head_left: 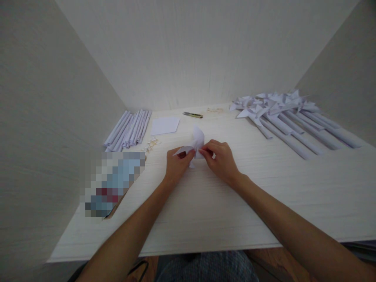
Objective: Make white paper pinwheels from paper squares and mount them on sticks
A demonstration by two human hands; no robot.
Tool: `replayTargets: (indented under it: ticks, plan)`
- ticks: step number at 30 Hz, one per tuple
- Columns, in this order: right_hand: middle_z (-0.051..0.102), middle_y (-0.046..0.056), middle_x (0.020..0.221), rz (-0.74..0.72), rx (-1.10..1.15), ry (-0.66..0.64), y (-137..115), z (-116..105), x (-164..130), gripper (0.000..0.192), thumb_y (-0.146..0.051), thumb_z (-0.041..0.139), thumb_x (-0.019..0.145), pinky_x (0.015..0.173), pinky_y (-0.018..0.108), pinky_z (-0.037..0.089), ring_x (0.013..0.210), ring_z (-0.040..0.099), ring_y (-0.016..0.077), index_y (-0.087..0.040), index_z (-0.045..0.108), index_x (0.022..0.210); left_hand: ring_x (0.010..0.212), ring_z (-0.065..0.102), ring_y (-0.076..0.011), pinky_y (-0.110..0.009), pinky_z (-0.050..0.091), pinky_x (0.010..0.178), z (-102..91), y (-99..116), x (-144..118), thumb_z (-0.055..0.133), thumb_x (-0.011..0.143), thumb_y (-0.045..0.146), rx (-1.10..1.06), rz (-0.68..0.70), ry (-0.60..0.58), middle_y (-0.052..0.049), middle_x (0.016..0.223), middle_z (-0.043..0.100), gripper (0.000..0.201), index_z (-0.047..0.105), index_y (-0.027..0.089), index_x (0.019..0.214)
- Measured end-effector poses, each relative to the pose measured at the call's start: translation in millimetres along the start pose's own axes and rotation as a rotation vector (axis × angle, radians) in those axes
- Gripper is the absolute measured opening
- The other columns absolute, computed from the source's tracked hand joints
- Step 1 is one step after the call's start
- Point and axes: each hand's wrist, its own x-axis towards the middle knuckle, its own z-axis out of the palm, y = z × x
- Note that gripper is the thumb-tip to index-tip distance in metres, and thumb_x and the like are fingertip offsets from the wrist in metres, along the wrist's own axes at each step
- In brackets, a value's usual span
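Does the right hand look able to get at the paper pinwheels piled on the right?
Probably yes: nothing visible stands between the right hand and the pinwheels, though it would first need to release the curled paper.

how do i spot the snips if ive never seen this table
On the pale table, go to the far side near the back wall. Beyond the held curled paper, right of the flat white sheet, lie the snips; their yellowish handle and pointed blades stand out from the white paper.

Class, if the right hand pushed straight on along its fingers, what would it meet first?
The paper pinwheel, which the right hand touches; beyond it, probably the left hand, though depth is unclear.
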Motion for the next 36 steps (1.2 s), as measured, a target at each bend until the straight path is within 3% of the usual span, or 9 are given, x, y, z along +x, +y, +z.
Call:
replayTargets:
  ticks: [16,26,36]
  plan:
    - [0.057,0.002,0.066,-0.107,-0.262,0.004,-7.2,-3.8,-1.8,0.021,-0.019,0.043,0.082,0.06,0.028,0.023,0.062,0.048,0.0134,-0.015,0.055,0.066,0.044,0.041,-0.0079,-0.021,0.035,0.046,2.4,-2.0,-0.2,0.058,0.06,0.026,-0.01,0.018,-0.004,0.005,0.043,0.044,0.019,0.052,0.014,0.047]
    - [0.058,0.004,0.068,-0.121,-0.228,0.016,-2.6,1.2,-2.4,0.018,-0.019,0.044,0.083,0.061,0.026,0.027,0.064,0.048,0.0143,-0.014,0.055,0.069,0.044,0.04,-0.0079,-0.021,0.034,0.045,2.4,-2.4,1.2,0.058,0.059,0.027,-0.006,0.009,0.031,0.005,0.042,0.043,0.018,0.053,0.014,0.046]
    - [0.057,0.003,0.067,-0.183,-0.33,0.008,-5.3,0.4,-3.1,0.019,-0.017,0.044,0.082,0.059,0.028,0.025,0.063,0.049,0.0146,-0.015,0.056,0.067,0.044,0.039,-0.0076,-0.021,0.033,0.045,4.1,-4.8,0.8,0.058,0.061,0.027,0.0,0.026,0.032,0.005,0.042,0.041,0.021,0.05,0.015,0.045]
